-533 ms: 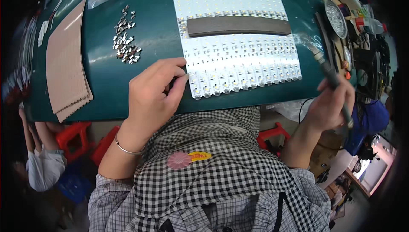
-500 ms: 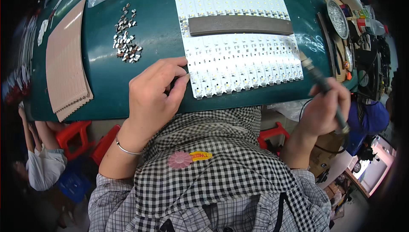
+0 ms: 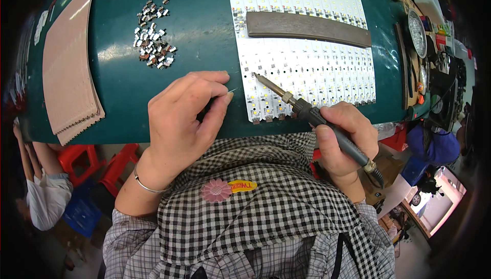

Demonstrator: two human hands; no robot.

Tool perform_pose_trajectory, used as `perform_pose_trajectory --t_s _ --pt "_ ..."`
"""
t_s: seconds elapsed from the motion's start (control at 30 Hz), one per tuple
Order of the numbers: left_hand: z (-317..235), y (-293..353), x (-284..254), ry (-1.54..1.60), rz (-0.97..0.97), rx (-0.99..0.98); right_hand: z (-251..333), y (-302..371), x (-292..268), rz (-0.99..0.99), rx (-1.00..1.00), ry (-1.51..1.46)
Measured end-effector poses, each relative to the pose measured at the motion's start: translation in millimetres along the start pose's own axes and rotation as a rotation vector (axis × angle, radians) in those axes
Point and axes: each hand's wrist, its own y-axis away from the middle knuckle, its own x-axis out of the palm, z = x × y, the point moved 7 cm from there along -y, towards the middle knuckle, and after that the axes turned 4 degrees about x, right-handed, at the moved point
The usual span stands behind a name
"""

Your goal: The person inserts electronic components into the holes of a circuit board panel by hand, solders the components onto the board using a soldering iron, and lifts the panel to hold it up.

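My right hand (image 3: 350,135) grips a soldering iron (image 3: 327,123) with a dark handle and cord. Its tip rests at or just above the left part of a white LED panel (image 3: 312,61), made of many strips side by side. Just left of the panel's edge, my left hand (image 3: 184,107) pinches a thin silvery solder wire (image 3: 232,90) between thumb and forefinger; only a short end shows. A grey-brown bar (image 3: 309,29) lies across the panel. Further left lies a loose pile of small metal connectors (image 3: 153,41).
A stack of pinkish-brown boards (image 3: 71,64) lies on the green tabletop (image 3: 202,28) at left. On the right are a metal dish of shiny wire (image 3: 417,34) and scattered tools. Red stools (image 3: 79,164) stand below, near a seated person at the left edge.
My right hand has swung left with the soldering iron, bringing its tip from the panel's right edge to its left part. My left hand has come slightly away from the panel's edge.
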Motion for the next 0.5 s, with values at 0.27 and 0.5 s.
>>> perform_pose_trajectory --t_s 0.27,0.5 --pt "0.3 1.1 -3.8 -0.014 0.006 -0.011 -15.3 20.3 -20.0 -0.226 0.099 -0.016" --pt "0.5 -0.1 -3.9 0.012 -0.014 -0.057 -46.6 17.1 -113.8 -0.846 0.078 -0.173"
